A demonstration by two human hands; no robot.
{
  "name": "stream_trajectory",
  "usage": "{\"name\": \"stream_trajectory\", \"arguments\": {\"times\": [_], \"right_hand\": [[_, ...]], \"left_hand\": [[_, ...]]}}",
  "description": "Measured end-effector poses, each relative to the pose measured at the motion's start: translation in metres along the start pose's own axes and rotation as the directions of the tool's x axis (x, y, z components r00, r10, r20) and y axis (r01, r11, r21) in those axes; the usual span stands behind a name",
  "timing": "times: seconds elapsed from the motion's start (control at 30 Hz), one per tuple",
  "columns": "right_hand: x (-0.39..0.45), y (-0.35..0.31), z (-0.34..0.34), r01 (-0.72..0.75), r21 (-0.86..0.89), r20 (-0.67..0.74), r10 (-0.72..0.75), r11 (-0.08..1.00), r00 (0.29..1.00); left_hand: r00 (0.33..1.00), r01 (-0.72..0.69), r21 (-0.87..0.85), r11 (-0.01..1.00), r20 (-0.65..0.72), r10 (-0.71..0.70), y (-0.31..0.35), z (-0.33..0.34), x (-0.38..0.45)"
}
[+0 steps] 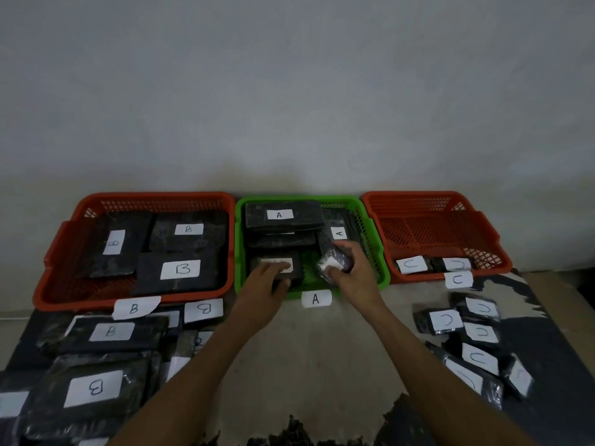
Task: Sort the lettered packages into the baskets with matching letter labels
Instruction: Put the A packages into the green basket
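Orange plastic mesh basket (58, 278) on your far left carries a white paper B tag (135, 308) on its near rim and holds three flat black wrapped packages marked B (180, 269). More black B packages (96, 386) lie loose on the table in front of it. At centre, the green plastic basket (240, 252), tagged A, holds several black A packages. Your left hand (270, 278) lies with straight fingers on the near one, a dark flat package (288, 267) whose white label it partly covers. Your right hand (349, 268) grips a small shiny black package (333, 260) over that green basket; its letter is blurred. To the right, a second orange mesh basket (483, 239), tagged C, holds two C packages (412, 264) at its near edge, with loose black C packages (446, 320) on the table nearby.
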State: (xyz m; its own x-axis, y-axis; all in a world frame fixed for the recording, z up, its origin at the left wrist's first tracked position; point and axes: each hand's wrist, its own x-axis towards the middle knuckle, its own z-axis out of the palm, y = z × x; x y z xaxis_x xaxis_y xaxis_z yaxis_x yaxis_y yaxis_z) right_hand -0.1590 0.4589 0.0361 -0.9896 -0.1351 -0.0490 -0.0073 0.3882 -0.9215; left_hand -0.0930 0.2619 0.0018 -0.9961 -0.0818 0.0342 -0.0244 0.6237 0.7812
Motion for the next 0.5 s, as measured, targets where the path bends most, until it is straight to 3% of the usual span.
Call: {"name": "stream_trajectory", "arguments": {"times": [0.1, 0.17, 0.3, 0.37, 0.5], "right_hand": [[0.023, 0.011, 0.011, -0.135, -0.02, -0.039, 0.134, 0.991, 0.99], [0.033, 0.02, 0.017, -0.194, -0.151, -0.02, 0.193, 0.969, 0.981], [0.04, 0.032, 0.019, -0.144, -0.426, 0.126, 0.217, 0.893, 0.968], [0.043, 0.031, 0.018, -0.069, -0.585, 0.173, 0.207, 0.808, 0.963], [0.045, 0.018, 0.02, 0.048, -0.851, 0.193, 0.226, 0.522, 0.955]], "left_hand": [[0.998, -0.052, 0.171, 0.984, -0.009, 0.055, -0.019, 0.016, -0.008], [0.997, -0.059, 0.234, 0.971, -0.036, 0.069, -0.023, 0.025, -0.008], [0.997, -0.037, 0.269, 0.962, -0.06, 0.055, -0.025, 0.029, -0.004], [0.994, -0.063, 0.3, 0.952, -0.068, 0.088, -0.026, 0.03, -0.005], [0.992, -0.068, 0.334, 0.94, -0.077, 0.1, -0.024, 0.03, -0.005]]}}
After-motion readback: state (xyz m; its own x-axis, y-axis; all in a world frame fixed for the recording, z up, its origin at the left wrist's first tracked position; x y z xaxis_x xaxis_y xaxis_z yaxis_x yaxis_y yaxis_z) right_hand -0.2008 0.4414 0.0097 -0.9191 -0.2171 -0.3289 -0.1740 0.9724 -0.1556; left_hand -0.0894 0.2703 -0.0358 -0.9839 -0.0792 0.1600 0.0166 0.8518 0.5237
